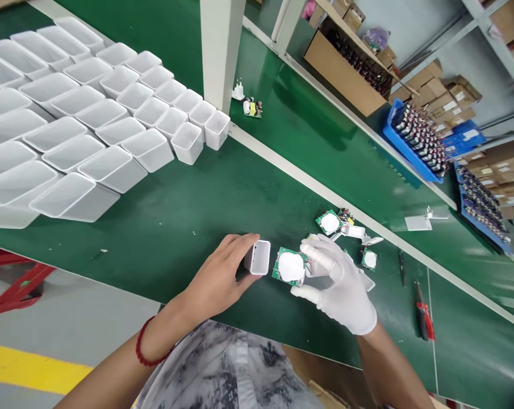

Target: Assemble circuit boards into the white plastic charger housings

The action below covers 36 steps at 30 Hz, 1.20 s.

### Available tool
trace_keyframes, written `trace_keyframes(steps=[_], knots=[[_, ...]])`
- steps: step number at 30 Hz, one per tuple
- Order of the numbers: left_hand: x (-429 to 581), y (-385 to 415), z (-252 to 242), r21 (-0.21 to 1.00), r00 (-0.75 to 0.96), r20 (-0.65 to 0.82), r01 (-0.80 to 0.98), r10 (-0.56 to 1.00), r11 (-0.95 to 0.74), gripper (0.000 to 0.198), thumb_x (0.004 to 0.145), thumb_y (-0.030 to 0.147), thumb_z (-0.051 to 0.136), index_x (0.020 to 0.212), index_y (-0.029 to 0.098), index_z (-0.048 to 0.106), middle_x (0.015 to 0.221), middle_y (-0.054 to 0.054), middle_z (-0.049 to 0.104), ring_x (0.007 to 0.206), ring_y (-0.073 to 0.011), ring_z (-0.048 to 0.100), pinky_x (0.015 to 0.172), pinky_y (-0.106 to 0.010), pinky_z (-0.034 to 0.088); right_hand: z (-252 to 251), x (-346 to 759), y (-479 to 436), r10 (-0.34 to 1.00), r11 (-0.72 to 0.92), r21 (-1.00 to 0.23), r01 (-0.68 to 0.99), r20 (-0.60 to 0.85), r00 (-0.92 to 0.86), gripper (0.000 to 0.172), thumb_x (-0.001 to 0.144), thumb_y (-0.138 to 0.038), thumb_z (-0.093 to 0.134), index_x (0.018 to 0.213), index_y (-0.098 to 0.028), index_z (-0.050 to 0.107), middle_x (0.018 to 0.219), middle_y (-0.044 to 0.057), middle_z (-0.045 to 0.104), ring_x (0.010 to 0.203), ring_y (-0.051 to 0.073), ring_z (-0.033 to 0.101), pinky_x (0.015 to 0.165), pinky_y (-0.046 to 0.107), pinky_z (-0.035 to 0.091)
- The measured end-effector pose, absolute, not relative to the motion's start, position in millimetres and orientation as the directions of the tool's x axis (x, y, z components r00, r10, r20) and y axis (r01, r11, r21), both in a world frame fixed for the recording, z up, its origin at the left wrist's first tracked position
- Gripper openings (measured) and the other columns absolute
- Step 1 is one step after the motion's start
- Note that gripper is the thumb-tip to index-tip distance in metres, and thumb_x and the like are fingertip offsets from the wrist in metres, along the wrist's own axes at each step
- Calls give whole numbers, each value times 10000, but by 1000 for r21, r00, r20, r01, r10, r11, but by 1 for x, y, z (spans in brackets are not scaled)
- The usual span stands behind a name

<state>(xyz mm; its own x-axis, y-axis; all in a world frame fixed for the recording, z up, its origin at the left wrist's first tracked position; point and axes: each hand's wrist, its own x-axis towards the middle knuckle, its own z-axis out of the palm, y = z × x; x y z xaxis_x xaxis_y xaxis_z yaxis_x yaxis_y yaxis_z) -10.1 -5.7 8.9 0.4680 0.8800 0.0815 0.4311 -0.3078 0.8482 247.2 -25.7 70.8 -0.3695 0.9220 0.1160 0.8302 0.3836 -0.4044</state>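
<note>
My bare left hand (222, 272) is closed around a small white plastic case (260, 258), whose open end faces right. A green circuit board (289, 267) with a round white pad on its face is pinched in my gloved right hand (335, 278). A narrow gap separates the board from the mouth of the case. Just behind the right hand lie another green board (329, 221) with a white pad, a white cover piece (354, 231) and a smaller board (369, 259), partly hidden by the glove.
Many open white cases (146, 142) stand in rows on the green table at the left. Red-handled pliers (424, 321) and dark tweezers (402, 267) lie at the right. Beyond a pale rail are a blue tray (393, 128) of parts and a loose plug assembly (252, 108). A white post (220, 57) rises behind.
</note>
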Motion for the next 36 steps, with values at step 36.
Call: trace_keyframes(steps=[36], knots=[[-4,-14,0,796,383,282,418,880,-437,504,888,308,653,1349,206,477,1264,-119,667,1148,-264,650,988,-415,548,123,173,17,736,660,-25,751,-178,-653,112,764,-245,599,855,-185,627,760,39,601,942,244,549,1001,466,354]])
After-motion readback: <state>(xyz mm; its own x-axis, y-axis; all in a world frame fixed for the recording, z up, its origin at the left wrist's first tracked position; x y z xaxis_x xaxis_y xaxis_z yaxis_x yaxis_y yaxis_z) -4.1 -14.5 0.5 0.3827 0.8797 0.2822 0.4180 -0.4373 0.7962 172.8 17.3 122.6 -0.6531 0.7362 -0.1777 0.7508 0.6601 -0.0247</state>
